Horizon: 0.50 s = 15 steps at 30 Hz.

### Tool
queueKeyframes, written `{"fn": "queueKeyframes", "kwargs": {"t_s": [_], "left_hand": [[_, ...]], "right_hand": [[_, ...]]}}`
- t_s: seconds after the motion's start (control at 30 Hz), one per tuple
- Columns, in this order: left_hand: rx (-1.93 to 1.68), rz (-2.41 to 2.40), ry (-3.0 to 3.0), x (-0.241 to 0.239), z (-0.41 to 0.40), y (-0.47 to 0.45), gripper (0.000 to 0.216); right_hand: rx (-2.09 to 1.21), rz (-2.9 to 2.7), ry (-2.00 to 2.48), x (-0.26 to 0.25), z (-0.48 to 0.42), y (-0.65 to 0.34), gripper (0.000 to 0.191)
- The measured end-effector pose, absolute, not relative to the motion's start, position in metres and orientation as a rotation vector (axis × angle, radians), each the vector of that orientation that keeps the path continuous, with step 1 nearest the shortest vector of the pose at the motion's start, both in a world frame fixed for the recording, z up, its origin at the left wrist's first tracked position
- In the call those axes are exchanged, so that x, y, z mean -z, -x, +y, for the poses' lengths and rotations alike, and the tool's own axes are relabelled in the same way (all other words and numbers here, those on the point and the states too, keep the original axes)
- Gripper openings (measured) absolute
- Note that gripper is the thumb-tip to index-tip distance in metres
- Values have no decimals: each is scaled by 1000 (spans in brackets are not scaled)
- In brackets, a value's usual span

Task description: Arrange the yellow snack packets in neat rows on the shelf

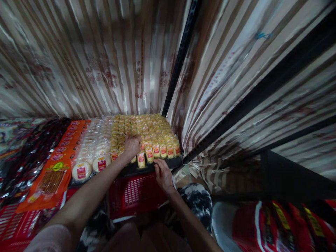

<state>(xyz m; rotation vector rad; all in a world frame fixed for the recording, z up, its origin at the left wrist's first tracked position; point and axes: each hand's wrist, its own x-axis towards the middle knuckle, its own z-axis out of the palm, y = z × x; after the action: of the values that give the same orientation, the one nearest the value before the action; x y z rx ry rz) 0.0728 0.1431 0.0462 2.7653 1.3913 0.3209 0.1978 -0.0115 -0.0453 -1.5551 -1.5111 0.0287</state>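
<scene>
My left hand (132,146) rests on rows of small yellow snack packs with red labels (154,136), fingers curled down on the packs near the front of the shelf. My right hand (162,175) is lower, at the dark front edge of the shelf (139,169), fingers bent near one pack (141,159) that sticks out at the front; whether it grips anything is hidden. A red plastic basket (136,196) sits below both hands.
Round white cakes in clear packs (90,154) lie left of the yellow packs, then orange snack bags (56,168) and dark bags (31,150). A black shelf post (181,59) rises behind. Blurred cartons fill the top. Red packages (275,224) sit at the lower right.
</scene>
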Motion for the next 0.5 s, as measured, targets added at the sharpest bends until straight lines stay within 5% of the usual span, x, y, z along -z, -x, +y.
{"fn": "queueKeyframes", "kwargs": {"t_s": [0.5], "left_hand": [[-423,1395,-2620,-33,144,-75,16]], "right_hand": [[-13,-1473,1612,54,-10,-193,29]]}}
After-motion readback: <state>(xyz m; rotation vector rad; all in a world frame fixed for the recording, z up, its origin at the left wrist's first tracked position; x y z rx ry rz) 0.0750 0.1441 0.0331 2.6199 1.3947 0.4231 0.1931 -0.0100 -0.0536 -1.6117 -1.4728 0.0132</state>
